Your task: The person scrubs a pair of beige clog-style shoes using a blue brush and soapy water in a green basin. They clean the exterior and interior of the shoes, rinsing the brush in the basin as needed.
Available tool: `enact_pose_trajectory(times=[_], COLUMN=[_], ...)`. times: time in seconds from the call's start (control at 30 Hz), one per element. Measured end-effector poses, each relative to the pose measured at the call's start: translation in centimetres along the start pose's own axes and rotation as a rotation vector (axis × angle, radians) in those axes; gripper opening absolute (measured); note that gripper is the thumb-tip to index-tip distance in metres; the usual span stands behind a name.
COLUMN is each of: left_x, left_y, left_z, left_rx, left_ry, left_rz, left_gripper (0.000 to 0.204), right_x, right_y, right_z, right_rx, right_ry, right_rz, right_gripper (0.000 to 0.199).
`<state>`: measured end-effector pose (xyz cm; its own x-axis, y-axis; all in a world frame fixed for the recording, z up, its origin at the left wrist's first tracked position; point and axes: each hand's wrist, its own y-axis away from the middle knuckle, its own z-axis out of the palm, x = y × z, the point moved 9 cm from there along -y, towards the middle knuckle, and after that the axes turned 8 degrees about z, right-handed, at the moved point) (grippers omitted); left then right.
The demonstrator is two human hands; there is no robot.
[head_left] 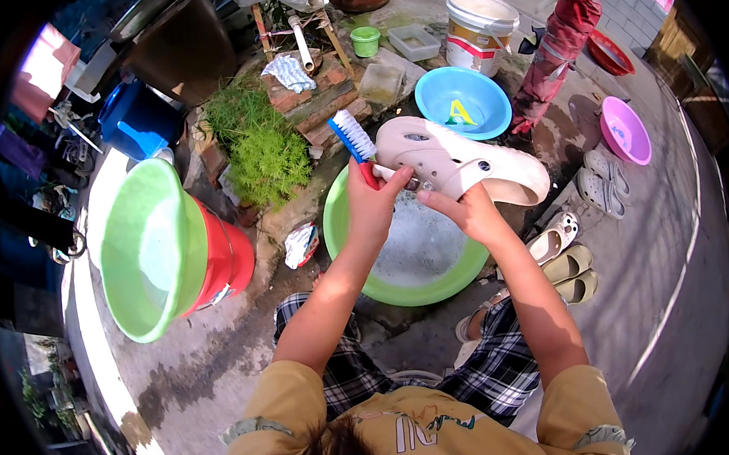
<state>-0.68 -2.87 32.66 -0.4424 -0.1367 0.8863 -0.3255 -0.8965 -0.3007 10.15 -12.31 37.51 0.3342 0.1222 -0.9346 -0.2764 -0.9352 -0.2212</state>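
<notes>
Over a light green basin [413,294] of sudsy water [419,249], I hold up a pale pink clog [443,151]. My right hand [472,212] grips it, with its fingers partly hidden behind and inside the shoe. A scrub brush [355,136] with white bristles, a blue back and a red handle is held in my left hand [370,201], bristles upward. The fingertips of that hand also touch the clog's strap near a small shiny rivet or charm [412,184]. Both thumbs point toward each other there.
Left of me, a large green basin [119,265] rests tilted against a red bucket [230,263]. A crumpled packet [301,244] lies by the soapy basin. Several clogs, including an olive pair [571,274], stand at right. Beyond are a blue basin [491,128] and a white pail [474,36].
</notes>
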Motion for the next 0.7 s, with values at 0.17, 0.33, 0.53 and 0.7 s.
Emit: enact_pose_trajectory(times=[0.17,0.33,0.53,0.7], left_x=[3.3,6.3,4.1,2.8], left_y=[0.4,1.2,0.8,-0.1], left_z=[0.9,2.5,2.8,0.6], left_rx=[-0.083,-0.125,-0.247,-0.055], left_ry=[-0.355,-0.710,-0.523,-0.545], left_rz=[0.211,0.569,0.380,0.351], left_gripper=[0.057,0.048,0.040,0.039], right_x=[3.7,3.9,8.4,6.5], right_y=[-0.1,-0.1,0.5,0.2], right_z=[-0.4,0.5,1.6,1.5], right_rx=[-0.005,0.030,0.049,0.109], right_ry=[-0.904,-1.010,-0.844,-0.686], right_rz=[0.415,0.515,0.604,0.443], right_gripper=[0.050,0.041,0.027,0.034])
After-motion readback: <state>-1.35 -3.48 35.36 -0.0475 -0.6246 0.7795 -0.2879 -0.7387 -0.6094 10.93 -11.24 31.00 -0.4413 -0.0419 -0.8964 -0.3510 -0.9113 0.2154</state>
